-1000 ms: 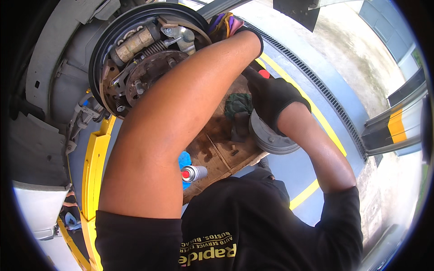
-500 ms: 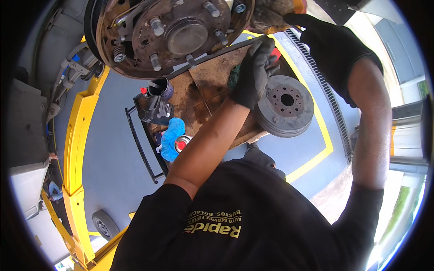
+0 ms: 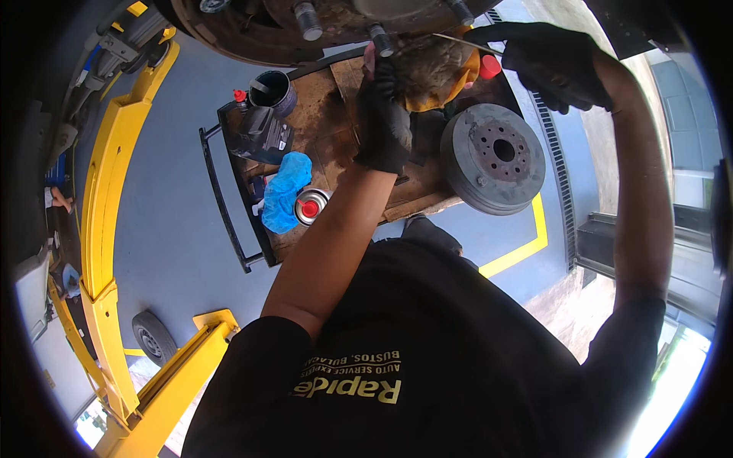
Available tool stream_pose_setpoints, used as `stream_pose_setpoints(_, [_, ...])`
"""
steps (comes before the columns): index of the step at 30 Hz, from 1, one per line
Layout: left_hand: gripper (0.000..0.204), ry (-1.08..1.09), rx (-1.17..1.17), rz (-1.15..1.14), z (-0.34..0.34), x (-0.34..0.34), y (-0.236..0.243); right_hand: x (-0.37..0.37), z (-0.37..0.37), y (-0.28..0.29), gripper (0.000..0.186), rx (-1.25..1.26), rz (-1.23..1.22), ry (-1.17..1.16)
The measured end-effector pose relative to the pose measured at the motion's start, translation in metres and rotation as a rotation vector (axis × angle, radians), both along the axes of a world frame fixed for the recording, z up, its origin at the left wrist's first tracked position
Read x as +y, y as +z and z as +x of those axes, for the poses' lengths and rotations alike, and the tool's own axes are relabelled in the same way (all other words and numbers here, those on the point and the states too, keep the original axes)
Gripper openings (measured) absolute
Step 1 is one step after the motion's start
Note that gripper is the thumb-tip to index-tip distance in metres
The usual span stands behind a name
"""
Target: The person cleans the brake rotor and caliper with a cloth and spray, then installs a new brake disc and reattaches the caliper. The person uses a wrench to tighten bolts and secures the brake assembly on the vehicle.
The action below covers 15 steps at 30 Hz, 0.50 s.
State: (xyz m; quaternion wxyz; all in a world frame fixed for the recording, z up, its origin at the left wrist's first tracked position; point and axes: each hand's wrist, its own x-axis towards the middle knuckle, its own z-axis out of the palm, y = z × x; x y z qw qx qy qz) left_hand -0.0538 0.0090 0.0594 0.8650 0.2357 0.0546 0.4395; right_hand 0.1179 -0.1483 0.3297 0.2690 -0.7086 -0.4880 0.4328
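Overhead at the top is a rusty wheel hub with threaded studs. My left hand, in a black glove, is raised to its lower edge beside a stud. Its fingers are closed, and what they grip is hidden. My right hand, also in a black glove, is closed on a thin metal rod, with the index finger stretched along it. The rod's tip points left, over a dirty brown bundle with a yellow edge. Below the right hand a grey brake drum rests on the cart.
The cart, topped with stained cardboard, carries a black bottle, a dark tin, a blue cloth and a red-capped can. A yellow lift post stands left, near a tyre on the floor.
My view has shifted, so the hub sits higher. My left hand has moved leftward along the hub's lower edge. The rod and brown bundle now show more plainly beside my right hand.
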Motion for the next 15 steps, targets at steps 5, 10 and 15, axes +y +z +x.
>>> stream_pose_setpoints(5, [0.040,0.152,0.268,0.230,-0.081,0.013,0.051,0.000,-0.031,-0.125,0.038,0.183,0.296,-0.132])
stream_pose_setpoints(10, [0.019,0.286,0.772,0.845,-0.060,0.027,0.015,0.005,-0.087,-0.084,0.044,-0.297,0.433,0.026])
stream_pose_setpoints(15, [0.021,0.638,0.927,1.437,0.016,-0.005,0.023,-0.031,-0.056,-0.012,0.046,-0.104,-0.061,-0.294])
